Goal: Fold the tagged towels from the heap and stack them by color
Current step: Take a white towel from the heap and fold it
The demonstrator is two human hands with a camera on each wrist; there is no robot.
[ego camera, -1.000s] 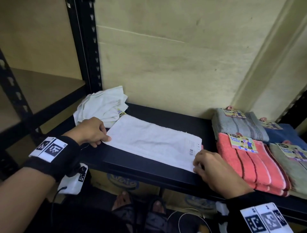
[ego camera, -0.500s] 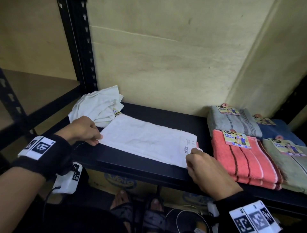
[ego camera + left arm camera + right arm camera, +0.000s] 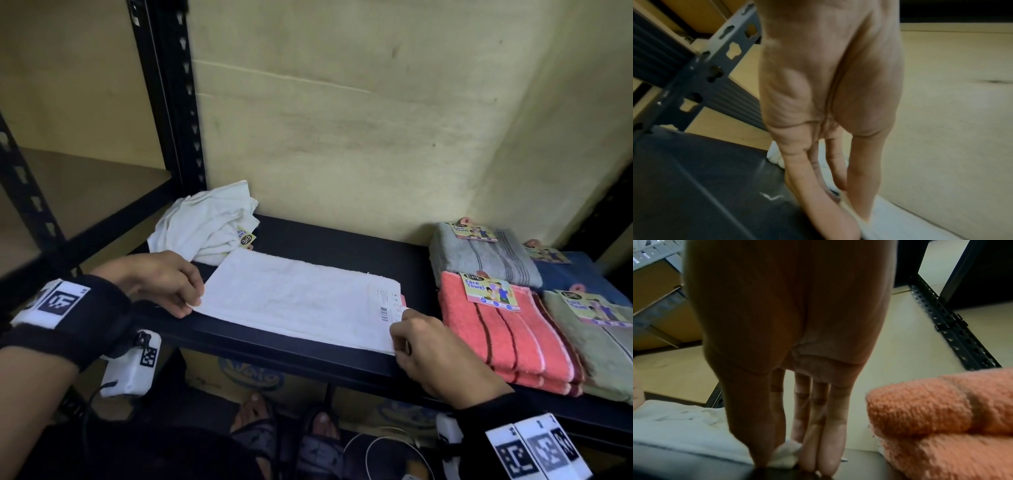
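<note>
Pinching the near corners of a white towel (image 3: 294, 301), the person has it lying long and flat on the black shelf (image 3: 342, 246). The left hand (image 3: 161, 281) holds the left end, with thumb and fingers closed on the edge. The right hand (image 3: 435, 353) holds the right end, and the right wrist view shows the thumb and fingers nipping a small bit of white cloth at the shelf's front edge. A paper label with a barcode (image 3: 385, 310) lies on top of the towel just beside that hand.

This towel looks only partly folded. It is a long strip, so it likely needs to be folded shorter before it can go on a pile.

To the right, some towels are already folded and set down with their tags (image 3: 489, 291) showing. A pink pile (image 3: 507, 346) sits close to the right hand, with a pale green one (image 3: 603, 346) beside it. Behind those lie a grey one (image 3: 479, 260) and a blue one (image 3: 575, 277).

Farther back on the left, by the black post (image 3: 164, 102), a crumpled white heap (image 3: 205, 226) touches the flat towel's far corner. That heap is not folded yet, so more work is left. No white pile can be seen so far.
</note>
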